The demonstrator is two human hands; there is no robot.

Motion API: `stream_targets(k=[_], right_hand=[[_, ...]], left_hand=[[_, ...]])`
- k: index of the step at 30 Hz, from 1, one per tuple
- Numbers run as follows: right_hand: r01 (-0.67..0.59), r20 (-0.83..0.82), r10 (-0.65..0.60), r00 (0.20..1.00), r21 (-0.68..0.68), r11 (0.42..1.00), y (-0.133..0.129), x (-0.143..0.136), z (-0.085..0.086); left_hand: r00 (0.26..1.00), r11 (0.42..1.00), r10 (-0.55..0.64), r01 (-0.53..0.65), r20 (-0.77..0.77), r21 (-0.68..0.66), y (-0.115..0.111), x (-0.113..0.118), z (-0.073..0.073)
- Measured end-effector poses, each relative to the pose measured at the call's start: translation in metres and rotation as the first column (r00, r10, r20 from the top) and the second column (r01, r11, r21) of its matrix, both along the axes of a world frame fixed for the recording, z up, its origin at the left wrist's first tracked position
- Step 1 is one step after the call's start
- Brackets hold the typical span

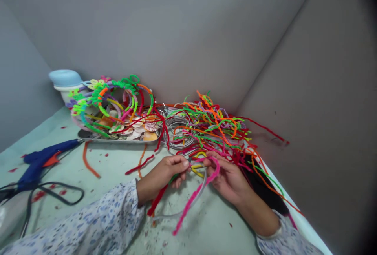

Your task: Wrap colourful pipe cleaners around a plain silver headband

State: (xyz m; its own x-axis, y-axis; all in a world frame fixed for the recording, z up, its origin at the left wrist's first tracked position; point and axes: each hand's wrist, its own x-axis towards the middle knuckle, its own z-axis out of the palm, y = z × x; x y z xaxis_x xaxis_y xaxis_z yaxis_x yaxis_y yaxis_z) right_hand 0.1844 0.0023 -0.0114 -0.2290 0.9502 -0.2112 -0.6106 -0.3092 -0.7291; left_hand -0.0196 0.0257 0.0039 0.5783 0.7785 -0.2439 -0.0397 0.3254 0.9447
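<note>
My left hand (173,170) pinches one end of a bright pink pipe cleaner (191,201) against a thin grey hoop (204,184), between thumb and forefinger. My right hand (226,176) has its fingers curled in on the bent upper part of that pipe cleaner. The pink loose end hangs down toward the table's front. Yellow pipe cleaner loops (197,172) show between the two hands. Below my left hand a red pipe cleaner (156,203) sticks out. Its other end, and the exact joint under my left thumb, are hidden.
Behind my hands lie a tangled heap of coloured pipe cleaners (218,119) and a coil of grey hoops (179,129). A metal tray (132,142) of seashells (150,136) carries several fuzzy headbands (101,98). A blue glue gun (38,164) with its cord, and a blue-lidded bottle (66,78), stand left.
</note>
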Motion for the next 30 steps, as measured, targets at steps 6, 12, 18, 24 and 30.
stream_targets(k=[6,12,18,24,30], right_hand=[[0.029,0.129,-0.041,0.991,0.096,0.995,0.0,-0.006,-0.002],[0.084,0.064,-0.084,0.994,0.006,0.996,0.004,-0.004,0.001],[0.049,0.088,-0.049,0.995,0.006,0.999,0.001,-0.008,0.003],[-0.07,0.348,0.043,0.936,0.066,0.995,-0.008,-0.017,-0.001],[-0.144,0.548,0.049,0.835,0.131,0.981,-0.011,-0.02,-0.001]], left_hand=[[0.999,0.999,0.022,-0.021,-0.036,0.036,-0.003,0.002,0.0],[0.999,0.999,-0.007,0.008,-0.032,0.046,-0.004,0.002,-0.001],[0.999,0.997,0.02,-0.017,-0.039,0.08,-0.004,0.003,-0.004],[0.998,0.994,0.049,-0.044,-0.048,0.098,-0.004,0.005,-0.008],[0.997,0.991,0.035,-0.027,-0.066,0.132,-0.005,0.005,-0.012]])
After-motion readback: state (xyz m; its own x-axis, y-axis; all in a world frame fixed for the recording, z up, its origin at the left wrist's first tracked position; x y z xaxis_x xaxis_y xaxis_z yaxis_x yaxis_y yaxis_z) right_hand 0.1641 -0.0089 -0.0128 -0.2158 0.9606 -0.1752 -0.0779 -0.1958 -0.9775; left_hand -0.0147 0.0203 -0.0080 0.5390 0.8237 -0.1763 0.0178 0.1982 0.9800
